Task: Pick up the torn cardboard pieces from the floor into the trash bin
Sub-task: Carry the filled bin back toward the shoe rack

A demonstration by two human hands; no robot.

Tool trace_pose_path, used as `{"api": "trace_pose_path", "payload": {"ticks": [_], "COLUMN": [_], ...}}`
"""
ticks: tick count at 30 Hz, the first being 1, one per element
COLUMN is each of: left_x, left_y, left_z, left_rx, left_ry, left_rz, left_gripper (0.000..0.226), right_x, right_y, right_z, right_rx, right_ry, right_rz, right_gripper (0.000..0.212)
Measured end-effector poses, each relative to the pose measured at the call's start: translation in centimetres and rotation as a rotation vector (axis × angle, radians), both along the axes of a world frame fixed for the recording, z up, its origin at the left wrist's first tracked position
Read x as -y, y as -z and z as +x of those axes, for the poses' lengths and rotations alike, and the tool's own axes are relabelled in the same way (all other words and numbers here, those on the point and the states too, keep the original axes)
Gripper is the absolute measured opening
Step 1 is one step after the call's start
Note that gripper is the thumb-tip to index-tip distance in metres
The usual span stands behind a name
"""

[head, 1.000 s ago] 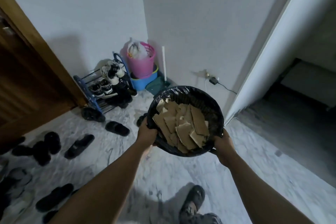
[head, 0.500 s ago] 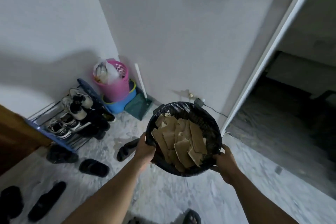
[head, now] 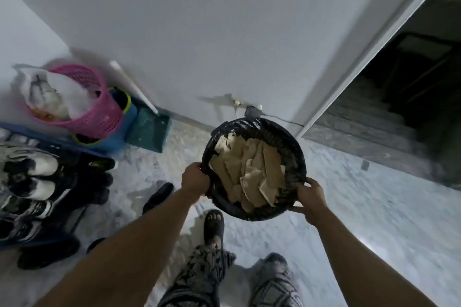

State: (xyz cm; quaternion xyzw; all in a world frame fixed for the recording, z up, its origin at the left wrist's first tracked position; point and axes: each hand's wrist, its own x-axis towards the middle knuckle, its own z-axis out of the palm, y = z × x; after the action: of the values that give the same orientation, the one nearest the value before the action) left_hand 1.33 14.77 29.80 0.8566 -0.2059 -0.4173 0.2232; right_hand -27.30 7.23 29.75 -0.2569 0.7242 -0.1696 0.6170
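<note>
One trash bin [head: 297, 157], held above the floor [head: 349, 209], contains overlapping torn cardboard pieces [head: 249, 172], too layered to count. Two hands, left hand [head: 195, 179] and right hand [head: 310, 198], grip opposite rim sides with curled fingers. By the wall: one pink basket [head: 99, 117], one green dustpan [head: 149, 131].

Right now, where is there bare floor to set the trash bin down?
The widest bare marble floor lies right of the trash bin, between the dark doorway and the right hand. A narrower strip runs between the green dustpan and the bin. It is crowded on the left: shoe rack, pink basket, and a black slipper near the left hand.
</note>
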Motion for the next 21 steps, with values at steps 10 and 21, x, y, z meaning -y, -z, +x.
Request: {"api": "trace_pose_path", "payload": {"ticks": [10, 21], "left_x": [5.3, 8.3], "left_y": [17.9, 38.5], "left_z": [1.8, 1.5], "left_rx": [0.076, -0.132], "left_ry": [0.23, 0.035], "left_rz": [0.219, 0.255], "left_gripper": [0.018, 0.033], "right_x": [1.9, 3.9], "right_y": [17.9, 34.1], "right_z": [2.4, 1.5], "right_rx": [-0.105, -0.088], "right_ry": [0.116, 0.239], "right_rz": [0.336, 0.259], "right_gripper": [0.033, 0.036]}}
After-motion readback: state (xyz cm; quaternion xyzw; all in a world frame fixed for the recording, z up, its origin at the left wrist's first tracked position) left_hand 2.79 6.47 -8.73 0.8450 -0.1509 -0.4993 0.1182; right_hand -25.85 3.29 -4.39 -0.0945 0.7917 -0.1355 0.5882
